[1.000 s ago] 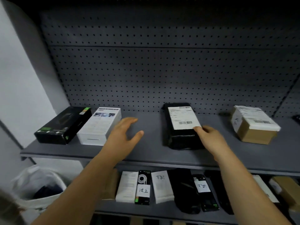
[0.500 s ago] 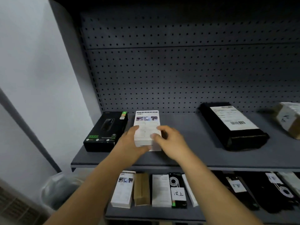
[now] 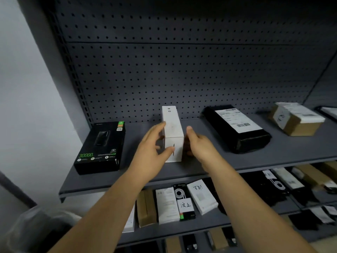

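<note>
A white box [image 3: 172, 128] stands on its long narrow side on the grey shelf [image 3: 200, 165], its thin face turned up. My left hand [image 3: 153, 152] grips its left side, thumb across the near end and fingers along the left face. On the box's right side my right hand [image 3: 198, 143] holds it, fingers curled against the right face.
A black and green power-bank box [image 3: 102, 148] lies to the left. To the right lie a black parcel with a white label [image 3: 237, 128] and a brown carton [image 3: 295, 119]. Pegboard backs the shelf. Several small boxes [image 3: 184, 203] fill the lower shelf.
The white box lay flat half a second ago and now stands on its side between both hands. A second ago my right hand was at the black parcel.
</note>
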`<state>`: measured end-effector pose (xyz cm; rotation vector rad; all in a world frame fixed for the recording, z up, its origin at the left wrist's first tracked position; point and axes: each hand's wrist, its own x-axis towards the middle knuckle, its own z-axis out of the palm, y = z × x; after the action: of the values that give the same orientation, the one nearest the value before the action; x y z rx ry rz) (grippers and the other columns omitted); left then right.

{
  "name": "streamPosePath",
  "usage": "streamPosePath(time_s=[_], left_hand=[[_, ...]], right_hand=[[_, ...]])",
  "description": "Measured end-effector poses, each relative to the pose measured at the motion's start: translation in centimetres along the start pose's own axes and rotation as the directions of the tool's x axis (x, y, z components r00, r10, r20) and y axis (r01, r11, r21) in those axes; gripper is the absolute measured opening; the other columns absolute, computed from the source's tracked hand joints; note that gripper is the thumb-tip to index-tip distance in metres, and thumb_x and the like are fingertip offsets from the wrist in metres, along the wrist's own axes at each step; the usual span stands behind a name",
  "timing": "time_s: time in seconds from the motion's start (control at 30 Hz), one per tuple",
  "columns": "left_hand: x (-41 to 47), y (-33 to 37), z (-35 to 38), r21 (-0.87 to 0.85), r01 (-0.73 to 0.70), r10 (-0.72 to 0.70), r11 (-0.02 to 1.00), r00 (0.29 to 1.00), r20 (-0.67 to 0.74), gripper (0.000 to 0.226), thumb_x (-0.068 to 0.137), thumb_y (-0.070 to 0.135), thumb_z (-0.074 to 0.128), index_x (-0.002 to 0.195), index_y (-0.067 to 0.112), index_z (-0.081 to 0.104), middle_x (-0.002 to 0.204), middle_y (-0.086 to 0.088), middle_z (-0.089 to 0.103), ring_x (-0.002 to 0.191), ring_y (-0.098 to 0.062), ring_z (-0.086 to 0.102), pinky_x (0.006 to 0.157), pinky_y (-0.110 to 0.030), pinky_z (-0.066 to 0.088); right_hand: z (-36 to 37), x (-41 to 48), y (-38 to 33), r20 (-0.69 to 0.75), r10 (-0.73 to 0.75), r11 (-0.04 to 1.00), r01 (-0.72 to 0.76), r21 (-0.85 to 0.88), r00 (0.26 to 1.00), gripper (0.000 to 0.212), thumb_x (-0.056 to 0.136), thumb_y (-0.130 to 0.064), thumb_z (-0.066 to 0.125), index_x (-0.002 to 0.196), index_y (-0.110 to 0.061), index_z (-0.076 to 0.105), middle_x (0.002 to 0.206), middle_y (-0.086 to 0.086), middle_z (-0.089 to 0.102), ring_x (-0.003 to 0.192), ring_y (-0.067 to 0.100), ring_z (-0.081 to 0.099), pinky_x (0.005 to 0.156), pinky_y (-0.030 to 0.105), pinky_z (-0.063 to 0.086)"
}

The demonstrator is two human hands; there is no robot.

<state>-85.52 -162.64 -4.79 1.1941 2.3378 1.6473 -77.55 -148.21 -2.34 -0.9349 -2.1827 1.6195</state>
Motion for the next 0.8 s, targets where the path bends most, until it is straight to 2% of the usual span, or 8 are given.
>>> streamPosePath(time_s=[0.13, 0.27, 0.33, 0.4, 0.47, 0.57, 0.67, 0.8], left_hand=[[-0.6, -0.9, 0.3, -0.044, 0.167, -0.167, 0.985, 0.986, -0.011, 0.045, 0.090, 0.025, 0.066, 0.133, 0.030, 0.052, 0.127, 0.013, 0.059, 0.114, -0.001, 0.055, 0.101, -0.031, 0.048], [0.0, -0.6, 1.2, -0.002, 0.108, -0.108, 0.994, 0.993, -0.044, 0.042, 0.093, 0.026, 0.061, 0.135, 0.024, 0.054, 0.131, 0.015, 0.054, 0.121, -0.001, 0.050, 0.105, -0.027, 0.042], [0.4, -0.1, 1.9, 0.050, 0.093, -0.090, 0.994, 0.994, -0.061, 0.039, 0.093, 0.028, 0.061, 0.132, 0.022, 0.058, 0.129, 0.018, 0.052, 0.120, 0.002, 0.047, 0.107, -0.022, 0.038], [0.8, 0.6, 2.8, 0.117, 0.095, -0.093, 0.989, 0.995, -0.021, 0.039, 0.092, 0.033, 0.062, 0.129, 0.022, 0.060, 0.130, 0.020, 0.050, 0.123, 0.000, 0.043, 0.108, -0.020, 0.032], [1.1, 1.2, 4.0, 0.176, 0.110, -0.117, 0.978, 0.993, 0.031, 0.038, 0.091, 0.039, 0.062, 0.125, 0.023, 0.063, 0.133, 0.020, 0.048, 0.126, -0.002, 0.038, 0.108, -0.022, 0.028], [1.8, 1.5, 5.1, 0.108, 0.220, -0.220, 0.969, 0.975, -0.016, 0.034, 0.091, 0.037, 0.062, 0.122, 0.023, 0.064, 0.131, 0.016, 0.049, 0.124, -0.006, 0.047, 0.104, -0.021, 0.037], [2.3, 2.3, 5.3, -0.007, 0.394, -0.394, 0.919, 0.919, 0.009, 0.033, 0.093, 0.026, 0.062, 0.125, 0.027, 0.057, 0.118, 0.015, 0.060, 0.101, 0.002, 0.058, 0.074, -0.003, 0.042], [2.2, 3.3, 5.3, -0.092, 0.315, -0.322, 0.945, 0.944, -0.069, 0.041, 0.090, 0.011, 0.066, 0.127, 0.024, 0.057, 0.118, 0.009, 0.065, 0.103, 0.003, 0.060, 0.076, -0.001, 0.044]], right_hand=[[0.0, 0.9, 0.0, 0.055, -0.085, 0.984, 0.075, 0.163, 0.995, 0.065, 0.067, -0.071, 0.063, 0.120, -0.033, 0.063, 0.117, -0.007, 0.068, 0.111, 0.017, 0.064, 0.101, 0.046, 0.050], [-1.2, 1.9, 0.0, 0.144, -0.099, 0.932, 0.041, 0.360, 0.985, 0.035, 0.095, -0.018, 0.060, 0.129, -0.025, 0.057, 0.108, 0.003, 0.071, 0.092, 0.018, 0.069, 0.079, 0.036, 0.057], [-2.4, 2.2, 0.8, 0.139, -0.052, 0.913, -0.009, 0.408, 0.989, 0.031, 0.096, -0.007, 0.052, 0.123, -0.021, 0.059, 0.101, 0.006, 0.072, 0.086, 0.020, 0.068, 0.076, 0.037, 0.058], [-3.8, 2.9, 1.8, 0.042, -0.014, 0.970, 0.003, 0.244, 0.999, 0.021, 0.095, -0.023, 0.053, 0.109, -0.020, 0.068, 0.103, 0.004, 0.072, 0.092, 0.021, 0.068, 0.085, 0.041, 0.057], [-5.1, 3.1, 2.4, 0.040, 0.010, 1.000, -0.010, 0.008, 0.999, 0.030, 0.095, -0.042, 0.052, 0.097, -0.017, 0.069, 0.101, 0.000, 0.070, 0.097, 0.021, 0.065, 0.091, 0.037, 0.052], [-6.4, 2.9, 2.8, 0.114, -0.020, 0.978, 0.043, -0.206, 0.993, 0.038, 0.099, -0.043, 0.049, 0.110, -0.014, 0.070, 0.110, 0.003, 0.069, 0.102, 0.022, 0.062, 0.088, 0.030, 0.046], [-6.8, 3.1, 3.1, 0.155, -0.062, 0.976, 0.093, -0.198, 0.986, 0.036, 0.099, -0.039, 0.051, 0.113, -0.012, 0.071, 0.116, 0.004, 0.070, 0.106, 0.021, 0.064, 0.090, 0.029, 0.048], [-7.0, 3.2, 3.5, 0.193, -0.108, 0.994, 0.106, 0.020, 0.975, 0.025, 0.099, -0.029, 0.056, 0.115, -0.018, 0.071, 0.114, -0.003, 0.072, 0.096, 0.008, 0.064, 0.079, 0.020, 0.046]])
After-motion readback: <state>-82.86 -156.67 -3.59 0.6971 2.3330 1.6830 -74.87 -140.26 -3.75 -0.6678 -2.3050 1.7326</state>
